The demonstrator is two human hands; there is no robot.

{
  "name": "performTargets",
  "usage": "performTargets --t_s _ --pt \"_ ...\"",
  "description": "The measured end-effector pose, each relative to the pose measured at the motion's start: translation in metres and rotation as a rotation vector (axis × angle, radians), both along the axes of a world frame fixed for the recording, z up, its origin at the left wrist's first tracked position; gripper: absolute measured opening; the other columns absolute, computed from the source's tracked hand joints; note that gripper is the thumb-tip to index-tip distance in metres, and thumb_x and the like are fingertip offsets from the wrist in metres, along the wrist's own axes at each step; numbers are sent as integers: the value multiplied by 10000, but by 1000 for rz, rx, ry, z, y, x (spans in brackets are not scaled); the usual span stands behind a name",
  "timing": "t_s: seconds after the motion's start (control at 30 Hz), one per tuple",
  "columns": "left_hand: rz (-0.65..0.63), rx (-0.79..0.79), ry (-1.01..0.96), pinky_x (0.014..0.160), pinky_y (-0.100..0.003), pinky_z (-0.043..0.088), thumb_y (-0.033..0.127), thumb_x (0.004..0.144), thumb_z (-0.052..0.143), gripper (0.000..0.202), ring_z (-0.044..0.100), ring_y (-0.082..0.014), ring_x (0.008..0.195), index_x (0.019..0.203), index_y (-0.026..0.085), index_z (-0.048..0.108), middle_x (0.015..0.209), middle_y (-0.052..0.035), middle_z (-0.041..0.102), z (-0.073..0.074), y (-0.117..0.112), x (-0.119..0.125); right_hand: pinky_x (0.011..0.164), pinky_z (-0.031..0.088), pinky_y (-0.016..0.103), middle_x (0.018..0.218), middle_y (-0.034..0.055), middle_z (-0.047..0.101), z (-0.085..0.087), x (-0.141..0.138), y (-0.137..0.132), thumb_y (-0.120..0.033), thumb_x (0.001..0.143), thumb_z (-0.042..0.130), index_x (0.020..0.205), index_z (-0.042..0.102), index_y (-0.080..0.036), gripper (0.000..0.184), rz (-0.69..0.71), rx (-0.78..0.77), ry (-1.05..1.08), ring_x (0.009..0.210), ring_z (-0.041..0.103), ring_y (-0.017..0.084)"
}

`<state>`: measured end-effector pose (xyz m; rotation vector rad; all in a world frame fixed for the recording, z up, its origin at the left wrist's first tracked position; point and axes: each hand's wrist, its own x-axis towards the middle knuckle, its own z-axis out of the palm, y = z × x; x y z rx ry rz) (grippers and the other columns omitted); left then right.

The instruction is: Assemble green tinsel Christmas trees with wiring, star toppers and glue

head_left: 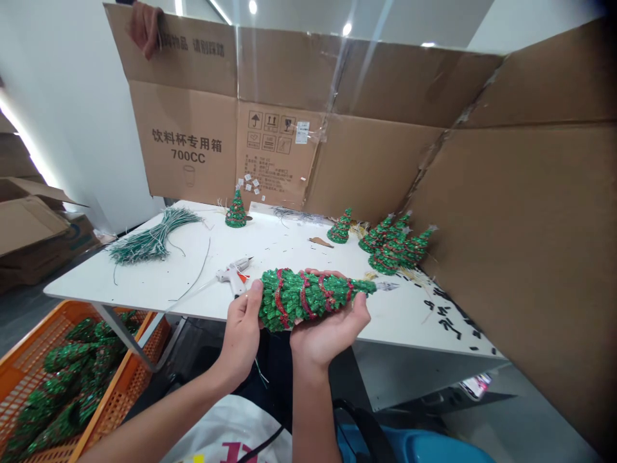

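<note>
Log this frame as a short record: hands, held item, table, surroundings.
held item: green tinsel cone tree with red garland, lying sideways
left hand: grips the tree's wide base
right hand: cradles it from below
table: white table with white glue gun, green wire bundle, small green tinsel trees
floor: orange plastic crate of green trees
surround: brown cardboard walls; another person's hand on top edge

Large glitter tree (308, 297): one, logged near centre. Small trees tallied on the table (144, 289): a lone tree (236, 211) far centre, a second tree (340, 228) to its right, and a tree cluster (393, 247) far right, put at roughly four, overlap noted. Glue gun (232, 276): one. Wire bundle (149, 238): one, far left. Orange crate (120, 389): one, near left; heaped trees inside left uncounted.
</note>
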<state>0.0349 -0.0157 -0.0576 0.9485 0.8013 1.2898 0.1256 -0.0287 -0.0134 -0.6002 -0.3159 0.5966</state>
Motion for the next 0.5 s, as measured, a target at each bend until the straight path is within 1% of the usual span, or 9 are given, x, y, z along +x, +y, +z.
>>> performTargets --t_s 0.1,0.17,0.2,0.3,0.37,0.4,0.47,0.5 --pt "79 37 -56 632 -275 539 723 924 717 579 616 -166 665 827 155 781 712 -17 706 1 5 0 833 577 415 934 51 779 -3 -1 -1 -584 1006 512 947 750 -248 417 51 34 -83 909 729 266" --pt "161 67 -94 655 -280 563 675 923 744 527 630 -163 653 811 161 773 718 -11 719 5 12 -3 894 570 429 1002 55 794 -5 -2 0 -586 1021 512 993 760 -252 417 130 54 -120 995 739 277" --pt "214 79 -116 665 -282 575 649 914 762 496 643 -166 653 800 167 764 717 -5 724 8 16 -6 936 564 439 1038 56 801 -6 -3 1 -601 1025 520 1022 767 -258 422 192 58 -136 1045 740 281" --pt "398 80 -196 684 -292 608 578 839 832 403 716 -195 704 791 188 745 725 10 744 28 29 -22 1067 528 463 1175 55 806 -12 -5 6 -677 1014 568 1138 777 -281 465 396 20 -222 1217 713 290" --pt "475 68 -257 696 -300 625 563 806 839 381 744 -205 725 774 197 737 724 12 748 44 35 -37 1112 510 460 1292 58 784 -17 -7 12 -714 998 597 1226 769 -291 510 497 -43 -306 1316 672 290" --pt "517 84 -276 673 -302 624 557 793 843 378 740 -204 695 749 200 729 702 13 738 52 37 -46 1119 509 456 1345 61 767 -19 -9 16 -729 996 595 1270 760 -293 541 540 -80 -348 1346 654 289" --pt "517 152 -228 635 -301 616 444 735 902 292 729 -199 664 752 198 747 709 9 737 64 41 -64 1101 527 456 1409 75 734 -23 -14 25 -773 1005 541 1352 728 -292 622 611 -153 -447 1342 656 290" --pt "523 172 -205 600 -301 602 397 708 914 260 708 -193 630 730 196 749 691 6 725 68 43 -72 1072 546 455 1414 84 726 -25 -17 29 -803 1020 467 1383 711 -291 674 626 -195 -534 1311 672 287"
